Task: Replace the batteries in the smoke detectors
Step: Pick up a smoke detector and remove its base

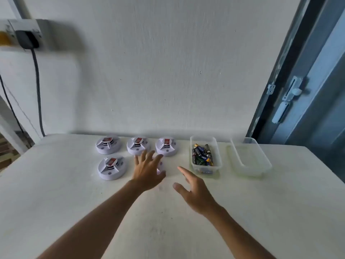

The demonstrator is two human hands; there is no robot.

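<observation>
On the white desk point(56, 202) I see 4 smoke detectors in full: 3 in a row near the wall and 1 point(111, 168) closer to me on the left. A 5th detector point(161, 165) is mostly hidden under my left hand point(147, 171), only a white edge of it shows. My left hand is over it with the fingers spread and straight – I cannot tell if it touches the detector already. My right hand point(196, 191) is also open, fingers apart and relaxed, just beside the left one, and it holds nothing.

To the right stands a clear plastic box point(205, 156) with loose batteries point(202, 155) inside, and further right a second clear box point(248, 157) that looks empty – I suppose this one is for the old batteries.

I think the detectors are light, made of stiff smooth plastic, so they can slide on the desk if I only push. The best place to hold is the round rim, with thumb on one side and fingers on the other. The raised middle part with slots looks more delicate, so I would not squeeze there. I suppose the battery cover is on the bottom, so the detector must be turned over, with the other hand to open it.
</observation>
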